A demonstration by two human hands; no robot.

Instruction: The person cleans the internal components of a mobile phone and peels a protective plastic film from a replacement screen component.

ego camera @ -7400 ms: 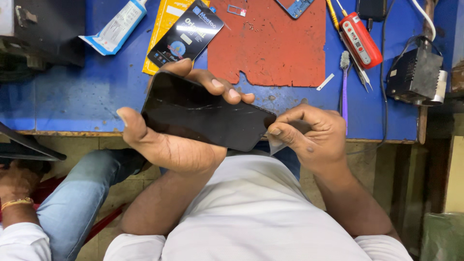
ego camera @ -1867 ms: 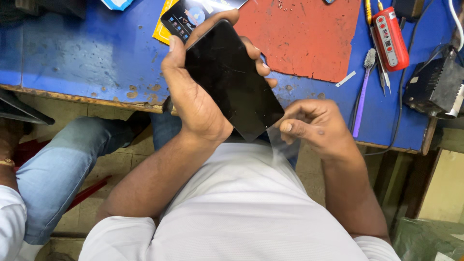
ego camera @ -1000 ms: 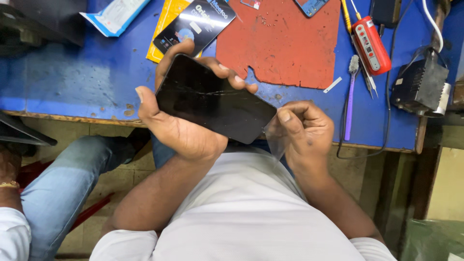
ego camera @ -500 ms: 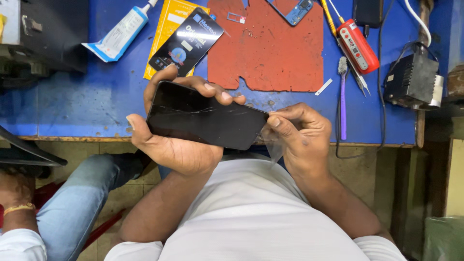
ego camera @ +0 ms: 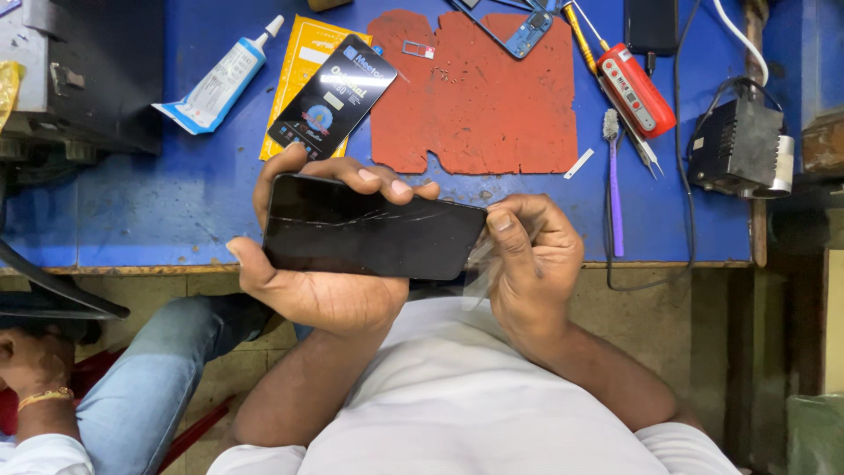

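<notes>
The left hand [ego camera: 330, 281] is wrapped around one black, glossy, flat smartphone with a cracked glass face [ego camera: 374, 233], thumb along the near long edge and four fingers curled over the far edge. Held this way the screen stays face up and level, probably to steady it for work at its end. The phone sits just above the near edge of the blue painted workbench [ego camera: 158, 202], over the person's lap.

The right hand [ego camera: 532, 259] is at the phone's right short end, thumb and fingertips pinched closed on a thin, clear, flexible film [ego camera: 479, 264] that hangs down from that corner. It seems to be peeling from the glass, though whether it is still attached is hard to tell.

Beyond the gripped phone, on the bench, lies one flat red rubber-like mat with ragged edges [ego camera: 475, 92], likely a soft surface for parts. Left of it lie one yellow paper packet [ego camera: 294, 79] with one black printed card sleeve [ego camera: 330, 97] on top, and one white squeeze tube with a pointed nozzle [ego camera: 220, 79]. Past the right hand lie one purple-handled small brush [ego camera: 613, 176], one red pen-shaped tool [ego camera: 635, 88] and one dark boxy unit with cables [ego camera: 737, 145], all well apart from the hands. At the lower left, another person's hand with a gold bracelet [ego camera: 35, 365] rests apart.
</notes>
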